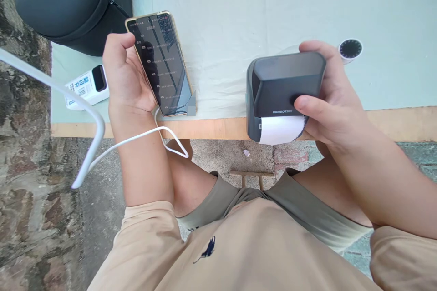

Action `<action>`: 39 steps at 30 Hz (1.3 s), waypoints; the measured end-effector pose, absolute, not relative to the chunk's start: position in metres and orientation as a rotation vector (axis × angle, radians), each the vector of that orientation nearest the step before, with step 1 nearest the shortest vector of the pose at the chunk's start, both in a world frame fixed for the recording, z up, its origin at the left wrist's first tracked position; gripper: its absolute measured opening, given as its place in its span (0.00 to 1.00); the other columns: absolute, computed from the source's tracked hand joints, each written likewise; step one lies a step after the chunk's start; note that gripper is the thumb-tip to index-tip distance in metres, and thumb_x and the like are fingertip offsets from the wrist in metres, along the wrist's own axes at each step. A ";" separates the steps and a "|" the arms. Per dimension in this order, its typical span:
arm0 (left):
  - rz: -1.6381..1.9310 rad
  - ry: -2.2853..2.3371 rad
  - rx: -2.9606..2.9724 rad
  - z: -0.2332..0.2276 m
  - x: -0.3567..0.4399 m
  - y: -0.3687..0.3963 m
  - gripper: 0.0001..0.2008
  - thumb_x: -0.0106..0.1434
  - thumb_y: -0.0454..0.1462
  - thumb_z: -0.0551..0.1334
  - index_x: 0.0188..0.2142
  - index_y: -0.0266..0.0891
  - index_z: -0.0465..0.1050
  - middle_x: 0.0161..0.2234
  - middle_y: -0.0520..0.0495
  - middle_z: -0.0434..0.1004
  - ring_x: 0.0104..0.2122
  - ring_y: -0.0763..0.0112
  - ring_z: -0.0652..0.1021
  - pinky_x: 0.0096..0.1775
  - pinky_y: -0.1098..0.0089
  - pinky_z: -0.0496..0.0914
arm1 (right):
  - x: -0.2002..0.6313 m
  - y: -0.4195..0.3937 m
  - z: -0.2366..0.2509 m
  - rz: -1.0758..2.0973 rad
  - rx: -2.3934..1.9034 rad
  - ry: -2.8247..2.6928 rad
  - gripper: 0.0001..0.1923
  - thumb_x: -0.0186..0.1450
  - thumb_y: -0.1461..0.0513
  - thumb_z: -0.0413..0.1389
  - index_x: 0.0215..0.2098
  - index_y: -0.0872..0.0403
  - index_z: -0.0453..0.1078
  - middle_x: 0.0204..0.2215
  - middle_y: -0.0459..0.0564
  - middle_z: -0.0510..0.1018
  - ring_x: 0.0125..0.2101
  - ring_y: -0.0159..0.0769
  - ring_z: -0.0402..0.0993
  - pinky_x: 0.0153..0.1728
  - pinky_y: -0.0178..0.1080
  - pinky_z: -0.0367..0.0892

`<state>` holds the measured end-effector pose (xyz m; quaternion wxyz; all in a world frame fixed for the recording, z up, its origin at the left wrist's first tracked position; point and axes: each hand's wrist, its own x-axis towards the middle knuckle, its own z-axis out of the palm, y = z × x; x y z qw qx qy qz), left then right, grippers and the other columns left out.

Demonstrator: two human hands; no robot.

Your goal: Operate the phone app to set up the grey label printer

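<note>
The left hand (pixel 128 77) holds a phone (pixel 160 63) over the near edge of the surface (pixel 273 9), toward its left end; its grip is closed around the phone's left side, the thumb curled near the top corner and off the lit screen. A white cable (pixel 136 138) runs from the phone's lower end and loops down past the wrist. The right hand (pixel 327 95) holds a small dark label printer (pixel 285 93) at the same near edge, further right, fingers wrapped over its top and right side, the thumb pressed on the front face just above the slot. White label paper (pixel 282 129) shows from that slot, hanging past the edge.

To do this well, the printer wants to stay level with its slot unobstructed, so the thumb is best kept off the paper. The phone should sit tilted toward the eyes, its cable slack.

Further off lie a white box (pixel 87 87) near the left edge, a dark bag (pixel 68 4) at the far left corner, and a small round dial (pixel 350 49) beyond the right hand.
</note>
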<state>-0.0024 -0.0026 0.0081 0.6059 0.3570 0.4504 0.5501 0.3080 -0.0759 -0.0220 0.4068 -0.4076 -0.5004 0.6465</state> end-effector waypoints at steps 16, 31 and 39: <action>1.299 1.009 0.787 0.009 -0.001 -0.002 0.12 0.69 0.38 0.53 0.43 0.44 0.76 0.41 0.45 0.83 0.64 0.53 0.79 0.68 0.51 0.76 | 0.309 -0.077 -0.024 1.617 -1.037 -1.265 0.41 0.63 0.43 0.71 0.66 0.31 0.55 0.54 0.43 0.75 0.51 0.33 0.82 0.43 0.40 0.85; 1.405 1.052 0.858 -0.002 -0.007 0.000 0.11 0.69 0.41 0.54 0.37 0.42 0.75 0.44 0.46 0.81 0.65 0.53 0.80 0.65 0.52 0.79 | 0.308 -0.075 -0.024 1.594 -1.019 -1.281 0.40 0.62 0.41 0.72 0.65 0.30 0.56 0.50 0.42 0.74 0.46 0.30 0.81 0.38 0.35 0.83; 1.394 1.076 0.897 0.000 -0.008 0.000 0.12 0.72 0.41 0.53 0.38 0.43 0.75 0.45 0.45 0.81 0.68 0.56 0.77 0.66 0.54 0.78 | 0.307 -0.076 -0.025 1.590 -1.033 -1.272 0.41 0.62 0.42 0.72 0.65 0.31 0.56 0.52 0.43 0.74 0.46 0.32 0.81 0.43 0.41 0.85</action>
